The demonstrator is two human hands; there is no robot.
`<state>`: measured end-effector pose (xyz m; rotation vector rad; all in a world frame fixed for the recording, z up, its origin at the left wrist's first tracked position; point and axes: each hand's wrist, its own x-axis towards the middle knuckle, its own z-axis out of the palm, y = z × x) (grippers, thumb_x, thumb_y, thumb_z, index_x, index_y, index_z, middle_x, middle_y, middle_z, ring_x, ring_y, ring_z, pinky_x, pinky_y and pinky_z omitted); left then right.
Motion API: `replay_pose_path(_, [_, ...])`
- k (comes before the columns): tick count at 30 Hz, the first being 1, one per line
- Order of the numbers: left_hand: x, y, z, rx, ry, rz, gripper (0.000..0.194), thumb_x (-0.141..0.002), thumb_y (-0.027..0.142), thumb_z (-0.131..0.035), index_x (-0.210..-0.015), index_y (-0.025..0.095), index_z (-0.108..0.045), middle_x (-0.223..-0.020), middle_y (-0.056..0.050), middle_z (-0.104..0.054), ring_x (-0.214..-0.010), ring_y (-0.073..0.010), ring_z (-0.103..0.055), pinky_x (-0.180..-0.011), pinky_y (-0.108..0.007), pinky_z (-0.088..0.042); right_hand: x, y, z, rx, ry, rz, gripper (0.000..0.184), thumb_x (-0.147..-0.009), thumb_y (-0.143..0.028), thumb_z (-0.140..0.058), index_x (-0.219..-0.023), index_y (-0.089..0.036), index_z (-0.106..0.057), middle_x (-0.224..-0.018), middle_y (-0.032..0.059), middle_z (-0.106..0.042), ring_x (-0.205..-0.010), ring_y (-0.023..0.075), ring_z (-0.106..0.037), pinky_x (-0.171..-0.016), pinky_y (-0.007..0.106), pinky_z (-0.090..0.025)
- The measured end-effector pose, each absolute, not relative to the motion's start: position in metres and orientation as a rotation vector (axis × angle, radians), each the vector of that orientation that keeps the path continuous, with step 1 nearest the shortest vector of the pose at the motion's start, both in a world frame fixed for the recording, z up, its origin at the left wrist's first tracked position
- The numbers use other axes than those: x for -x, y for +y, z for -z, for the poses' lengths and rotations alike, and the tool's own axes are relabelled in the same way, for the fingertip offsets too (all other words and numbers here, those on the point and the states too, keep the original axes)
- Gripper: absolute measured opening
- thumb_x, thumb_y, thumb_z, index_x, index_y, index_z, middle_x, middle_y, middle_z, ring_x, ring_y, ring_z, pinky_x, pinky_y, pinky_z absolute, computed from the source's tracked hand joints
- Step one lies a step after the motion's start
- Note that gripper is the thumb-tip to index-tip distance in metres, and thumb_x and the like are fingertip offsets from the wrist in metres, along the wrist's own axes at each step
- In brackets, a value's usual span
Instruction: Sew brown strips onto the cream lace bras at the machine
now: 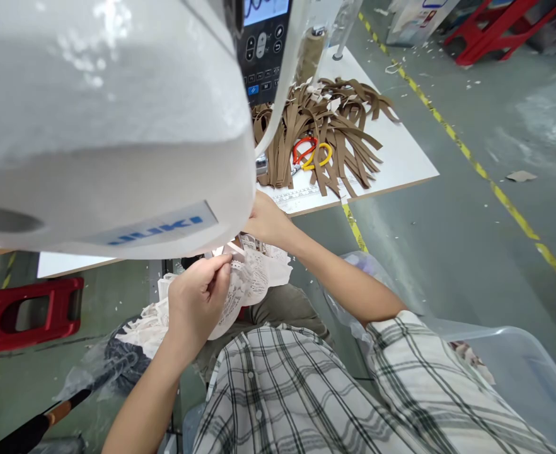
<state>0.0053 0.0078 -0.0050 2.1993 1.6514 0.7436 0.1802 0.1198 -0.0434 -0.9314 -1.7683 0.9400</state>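
Note:
My left hand (201,291) pinches a piece of white lace fabric (254,277) in front of my lap, fingers closed on its edge. My right hand (265,219) reaches up under the head of the white sewing machine (117,126), gripping the far end of the same lace; its fingertips are partly hidden by the machine. More lace hangs down at lower left (140,328) over a plastic bag.
A pile of brown straps (325,126) lies on the white table (401,157) with red and yellow-handled scissors (312,153). The machine's control panel (261,47) faces me. A red stool (23,312) stands left; a clear plastic bin (519,372) right. Yellow floor tape (476,165) runs diagonally.

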Motion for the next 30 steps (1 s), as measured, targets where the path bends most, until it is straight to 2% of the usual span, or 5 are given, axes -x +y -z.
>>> replay_pose_path(8, [-0.004, 0.007, 0.009, -2.213, 1.675, -0.787, 0.020, -0.094, 0.024, -0.057, -0.098, 0.023, -0.076, -0.089, -0.001, -0.078, -0.076, -0.0142, -0.071, -0.062, -0.021, -0.047, -0.179, 0.120, 0.046, 0.926, -1.755, -0.949, 0.011, -0.079, -0.026, -0.061, -0.082, -0.016, -0.063, -0.104, 0.0078, -0.064, -0.087, 0.0177, -0.057, -0.073, 0.028, -0.045])
replay_pose_path(12, [-0.003, 0.004, 0.011, -2.191, 1.720, -0.822, 0.019, -0.093, 0.024, -0.058, -0.098, 0.024, -0.076, -0.094, -0.001, -0.078, -0.082, -0.0150, -0.072, -0.064, -0.021, -0.049, -0.178, 0.119, 0.042, 0.946, -1.756, -0.962, 0.007, -0.078, -0.023, -0.061, -0.080, -0.016, -0.060, -0.103, 0.0074, -0.065, -0.091, 0.0191, -0.058, -0.074, 0.029, -0.047])
replay_pose_path(16, [0.001, 0.001, 0.016, -2.113, 1.789, -0.908, 0.020, -0.092, 0.025, -0.059, -0.105, 0.025, -0.075, -0.098, -0.002, -0.078, -0.082, -0.0150, -0.071, -0.070, -0.022, -0.051, -0.177, 0.118, 0.041, 0.946, -1.773, -0.922, 0.005, -0.080, -0.024, -0.059, -0.079, -0.019, -0.057, -0.100, 0.0067, -0.065, -0.098, 0.0224, -0.059, -0.081, 0.033, -0.048])
replay_pose_path(23, [0.008, 0.000, 0.030, -1.935, 1.884, -1.016, 0.024, -0.091, 0.030, -0.061, -0.112, 0.022, -0.069, -0.075, 0.002, -0.068, -0.065, -0.0109, -0.062, -0.064, -0.021, -0.048, -0.175, 0.119, 0.041, 0.930, -1.760, -0.916, 0.005, -0.075, -0.021, -0.060, -0.077, -0.019, -0.056, -0.098, 0.0061, -0.064, -0.101, 0.0226, -0.059, -0.087, 0.034, -0.046])
replay_pose_path(30, [0.012, 0.000, 0.035, -1.925, 1.807, -1.083, 0.025, -0.093, 0.032, -0.060, -0.112, 0.021, -0.069, -0.090, -0.003, -0.071, -0.076, -0.0131, -0.064, -0.072, -0.024, -0.051, -0.173, 0.119, 0.045, 0.930, -1.737, -0.918, 0.005, -0.074, -0.020, -0.059, -0.078, -0.018, -0.058, -0.101, 0.0065, -0.064, -0.100, 0.0218, -0.060, -0.088, 0.034, -0.045])
